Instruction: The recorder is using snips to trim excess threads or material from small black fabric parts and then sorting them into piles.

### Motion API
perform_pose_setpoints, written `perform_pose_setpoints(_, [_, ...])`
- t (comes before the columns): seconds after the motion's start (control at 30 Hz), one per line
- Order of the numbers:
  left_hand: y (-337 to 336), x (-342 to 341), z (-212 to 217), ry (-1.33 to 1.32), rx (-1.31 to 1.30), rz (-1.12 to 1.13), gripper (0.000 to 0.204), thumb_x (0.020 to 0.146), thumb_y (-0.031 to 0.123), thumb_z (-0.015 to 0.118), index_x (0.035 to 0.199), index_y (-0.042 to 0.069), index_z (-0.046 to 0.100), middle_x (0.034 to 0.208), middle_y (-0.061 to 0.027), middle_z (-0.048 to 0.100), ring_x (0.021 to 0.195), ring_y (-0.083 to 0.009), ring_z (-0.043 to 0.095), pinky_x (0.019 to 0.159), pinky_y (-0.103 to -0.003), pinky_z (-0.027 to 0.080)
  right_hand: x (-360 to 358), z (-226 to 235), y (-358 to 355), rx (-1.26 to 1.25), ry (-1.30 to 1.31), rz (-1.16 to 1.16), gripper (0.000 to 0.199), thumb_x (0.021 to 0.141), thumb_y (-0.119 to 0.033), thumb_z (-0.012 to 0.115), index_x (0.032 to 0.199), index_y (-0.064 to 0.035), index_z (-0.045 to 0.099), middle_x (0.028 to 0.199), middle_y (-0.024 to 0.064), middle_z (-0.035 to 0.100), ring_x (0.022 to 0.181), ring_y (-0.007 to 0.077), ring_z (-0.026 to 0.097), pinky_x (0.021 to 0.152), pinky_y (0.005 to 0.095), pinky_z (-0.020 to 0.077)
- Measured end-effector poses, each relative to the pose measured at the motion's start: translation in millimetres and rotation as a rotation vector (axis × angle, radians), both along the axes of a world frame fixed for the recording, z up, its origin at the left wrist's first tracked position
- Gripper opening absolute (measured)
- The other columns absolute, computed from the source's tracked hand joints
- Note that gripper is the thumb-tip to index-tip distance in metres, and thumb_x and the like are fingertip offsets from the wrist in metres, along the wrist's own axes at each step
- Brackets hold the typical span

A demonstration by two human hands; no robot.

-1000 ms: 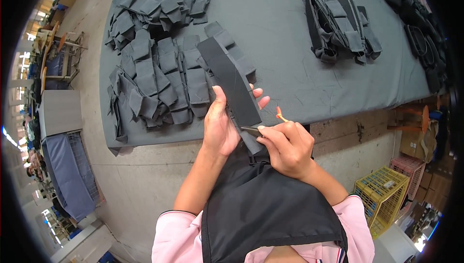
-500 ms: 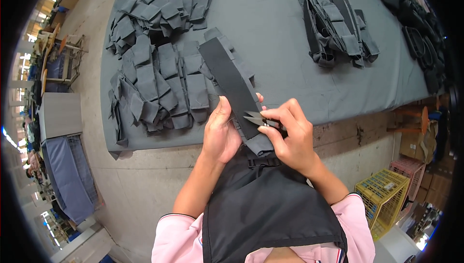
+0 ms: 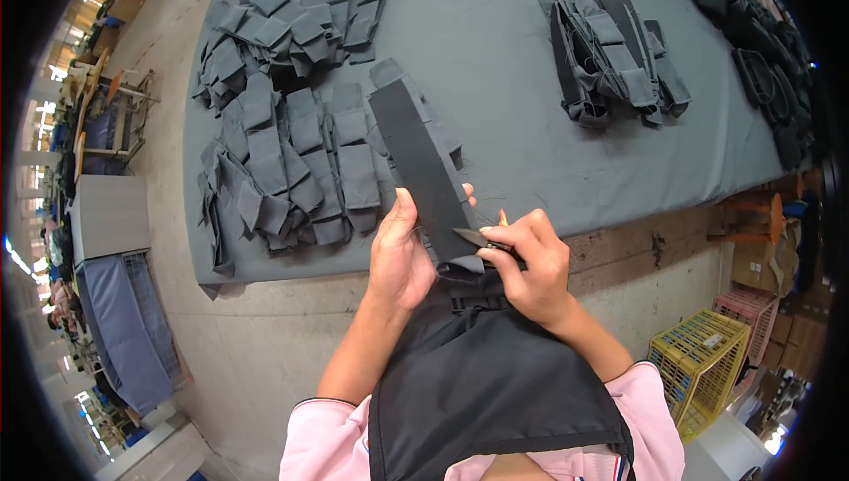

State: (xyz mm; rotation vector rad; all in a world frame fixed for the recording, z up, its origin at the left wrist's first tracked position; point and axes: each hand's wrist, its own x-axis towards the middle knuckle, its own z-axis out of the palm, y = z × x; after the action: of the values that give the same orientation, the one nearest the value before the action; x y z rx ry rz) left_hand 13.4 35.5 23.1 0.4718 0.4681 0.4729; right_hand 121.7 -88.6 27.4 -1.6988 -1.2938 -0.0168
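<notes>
My left hand [image 3: 402, 255] grips a long black fabric piece [image 3: 423, 171] near its lower end and holds it up over the front edge of the grey table [image 3: 495, 57]. My right hand [image 3: 531, 264] holds small thread snips [image 3: 478, 239] with an orange handle, their blades touching the lower part of the black piece. Below both hands hangs my black apron [image 3: 482, 375].
Several dark grey fabric pouches lie in heaps [image 3: 283, 163] on the left of the table, another stack [image 3: 610, 57] at the right, dark items [image 3: 752, 48] at the far right. A yellow crate [image 3: 699, 357] and a pink crate [image 3: 752, 309] stand on the floor at the right.
My right hand with the snips has shifted slightly along the lower end of the black piece; the left hand has kept its grip and the piece stands a little more upright.
</notes>
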Motion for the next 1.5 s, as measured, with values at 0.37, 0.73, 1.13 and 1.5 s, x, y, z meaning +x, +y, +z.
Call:
perform_pose_setpoints(0.37, [-2.5,-0.5,4.1,0.030,-0.039,-0.004,0.045,0.099,0.036,0.032,0.122,-0.001,0.046,0.120,-0.0194,0.054,0.104,-0.0216,0.056,0.087,-0.034,0.050,11.3,-0.2,2.9,0.009,0.063,-0.109,0.027,0.068,-0.002,0.073,0.092,-0.0060,0.063,0.076,0.0061,0.050,0.057,0.0193,0.051,0.049,0.0305,0.0416])
perform_pose_setpoints(0.73, [-0.3,-2.6,-3.9,0.180,-0.113,0.035,0.032,0.099,0.027,0.038,0.110,0.001,0.052,0.107,-0.0148,0.059,0.085,-0.0197,0.060,0.072,-0.033,0.053,4.6,13.4,-1.8,0.002,0.186,-0.029,0.028,0.068,-0.002,0.073,0.093,-0.0046,0.063,0.070,0.0050,0.048,0.056,0.0171,0.049,0.049,0.0295,0.0404])
perform_pose_setpoints(1.13, [-12.5,-5.2,-30.6,-0.299,-0.483,-0.209,0.044,0.092,0.019,0.033,0.125,-0.007,0.045,0.080,-0.0075,0.051,0.054,-0.0116,0.046,0.040,-0.021,0.040,-20.3,-11.2,10.3,0.013,0.315,0.087,0.027,0.069,0.003,0.068,0.095,-0.0025,0.062,0.081,0.0074,0.054,0.075,0.0196,0.051,0.067,0.0291,0.0448])
perform_pose_setpoints(1.5, [-16.9,-2.3,-29.1,-0.012,-0.261,-0.210,0.053,0.092,0.030,0.032,0.131,-0.005,0.040,0.101,-0.0083,0.054,0.067,-0.0097,0.048,0.052,-0.018,0.040,-22.9,-8.1,19.9,0.083,0.113,0.043,0.030,0.063,0.004,0.072,0.090,-0.0044,0.064,0.076,0.0041,0.054,0.071,0.0202,0.049,0.063,0.0303,0.0427])
